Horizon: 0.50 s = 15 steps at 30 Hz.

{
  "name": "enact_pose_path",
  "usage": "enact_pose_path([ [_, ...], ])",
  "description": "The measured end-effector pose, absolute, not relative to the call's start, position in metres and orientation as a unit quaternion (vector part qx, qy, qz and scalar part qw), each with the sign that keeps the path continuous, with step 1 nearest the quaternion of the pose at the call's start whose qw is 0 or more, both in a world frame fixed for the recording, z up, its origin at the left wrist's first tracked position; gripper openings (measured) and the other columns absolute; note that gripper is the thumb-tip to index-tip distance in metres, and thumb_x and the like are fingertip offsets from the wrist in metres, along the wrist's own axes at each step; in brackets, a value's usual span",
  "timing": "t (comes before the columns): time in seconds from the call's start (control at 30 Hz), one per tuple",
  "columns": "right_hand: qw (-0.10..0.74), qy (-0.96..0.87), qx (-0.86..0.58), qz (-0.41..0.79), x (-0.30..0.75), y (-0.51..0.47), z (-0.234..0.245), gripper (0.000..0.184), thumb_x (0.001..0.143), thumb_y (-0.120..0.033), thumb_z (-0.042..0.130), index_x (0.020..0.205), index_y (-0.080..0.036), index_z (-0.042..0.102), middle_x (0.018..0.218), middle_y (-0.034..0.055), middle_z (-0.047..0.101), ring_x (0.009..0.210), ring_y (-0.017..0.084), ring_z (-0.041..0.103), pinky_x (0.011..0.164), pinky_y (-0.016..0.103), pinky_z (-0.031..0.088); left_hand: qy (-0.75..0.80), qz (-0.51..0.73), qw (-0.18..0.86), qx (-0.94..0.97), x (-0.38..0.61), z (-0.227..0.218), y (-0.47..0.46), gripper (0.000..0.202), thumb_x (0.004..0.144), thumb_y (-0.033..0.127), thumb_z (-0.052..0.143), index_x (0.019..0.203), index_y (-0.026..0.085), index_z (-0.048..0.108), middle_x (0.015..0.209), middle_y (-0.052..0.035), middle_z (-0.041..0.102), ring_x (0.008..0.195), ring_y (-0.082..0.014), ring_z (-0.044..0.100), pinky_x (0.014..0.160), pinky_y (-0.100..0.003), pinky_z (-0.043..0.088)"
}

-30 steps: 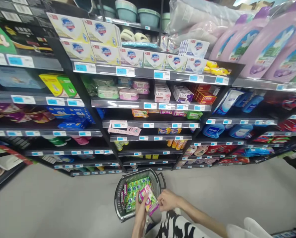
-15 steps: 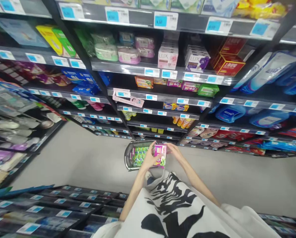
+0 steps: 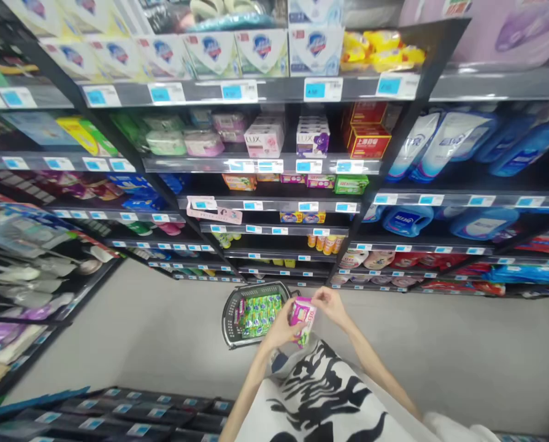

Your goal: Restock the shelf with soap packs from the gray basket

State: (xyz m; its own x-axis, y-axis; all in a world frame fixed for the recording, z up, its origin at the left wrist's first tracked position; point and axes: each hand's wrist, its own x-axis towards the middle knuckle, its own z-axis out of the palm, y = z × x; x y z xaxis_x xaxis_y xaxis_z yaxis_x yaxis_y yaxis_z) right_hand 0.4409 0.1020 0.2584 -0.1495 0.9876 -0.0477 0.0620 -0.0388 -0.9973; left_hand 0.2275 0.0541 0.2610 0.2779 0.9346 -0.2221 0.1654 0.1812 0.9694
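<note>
My left hand (image 3: 281,325) is closed round a pink, white and green soap pack (image 3: 305,316), with the thumb across its front. At the pack's top right corner, the fingers of my right hand (image 3: 330,308) are pinched together on its edge; their tips are too small to see well. Just left of the pack, a dark grey shopping basket (image 3: 228,319) stands on the floor. Several green packs (image 3: 261,316) lie in it in rows, and a narrow pink pack (image 3: 241,310) is at its left side.
Tall shelves (image 3: 256,164) in front hold boxed soaps, such as a white and pink box (image 3: 261,144) and red boxes (image 3: 369,142). Blue detergent bottles (image 3: 408,220) stand to the right. Kitchen utensils (image 3: 30,273) hang at left. Dark shelves (image 3: 131,417) run behind me.
The view has tilted up, so the shelves and basket appear lower. The soap pack has tilted in my left hand. My right hand's fingers have drawn together at the pack's upper corner.
</note>
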Motion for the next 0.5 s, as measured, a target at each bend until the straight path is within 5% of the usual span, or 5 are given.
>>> enact_pose_path([
  [0.2,0.48,-0.539,-0.505,0.474,0.479,0.104,0.258,0.032,0.076,-0.052,0.078,0.075,-0.022,0.066,0.078,0.0066,0.073,0.077,0.023,0.067,0.075,0.036,0.055,0.483,0.366,0.633,0.482,0.276,0.259,0.059,0.08,0.063,0.029,0.091,0.133,0.02,0.052,0.124,-0.0113,0.066,0.105,-0.0243,0.067,0.094,-0.036,0.055],
  [0.3,0.502,-0.502,-0.497,0.5,0.508,0.108,0.268,0.041,0.079,-0.058,0.076,0.099,-0.023,0.07,0.103,0.0114,0.075,0.091,0.025,0.07,0.081,0.037,0.058,0.48,0.432,0.634,0.426,0.306,0.259,0.062,0.082,0.061,0.032,0.094,0.13,0.022,0.053,0.114,-0.0087,0.068,0.099,-0.0228,0.067,0.09,-0.034,0.056],
  [0.4,0.444,-0.49,-0.448,0.601,0.533,0.101,0.274,0.056,0.078,-0.058,0.078,0.122,-0.025,0.064,0.129,0.0139,0.069,0.105,0.027,0.072,0.082,0.038,0.06,0.471,0.516,0.62,0.358,0.338,0.264,0.064,0.08,0.061,0.038,0.093,0.129,0.023,0.052,0.109,-0.0062,0.067,0.095,-0.0211,0.066,0.084,-0.031,0.055],
  [0.5,0.381,-0.511,-0.408,0.654,0.541,0.085,0.271,0.054,0.074,-0.049,0.085,0.118,-0.023,0.067,0.12,0.0124,0.074,0.106,0.029,0.072,0.087,0.041,0.06,0.478,0.557,0.6,0.318,0.36,0.273,0.07,0.079,0.061,0.045,0.091,0.126,0.023,0.051,0.103,-0.0036,0.064,0.089,-0.0184,0.063,0.078,-0.027,0.053],
])
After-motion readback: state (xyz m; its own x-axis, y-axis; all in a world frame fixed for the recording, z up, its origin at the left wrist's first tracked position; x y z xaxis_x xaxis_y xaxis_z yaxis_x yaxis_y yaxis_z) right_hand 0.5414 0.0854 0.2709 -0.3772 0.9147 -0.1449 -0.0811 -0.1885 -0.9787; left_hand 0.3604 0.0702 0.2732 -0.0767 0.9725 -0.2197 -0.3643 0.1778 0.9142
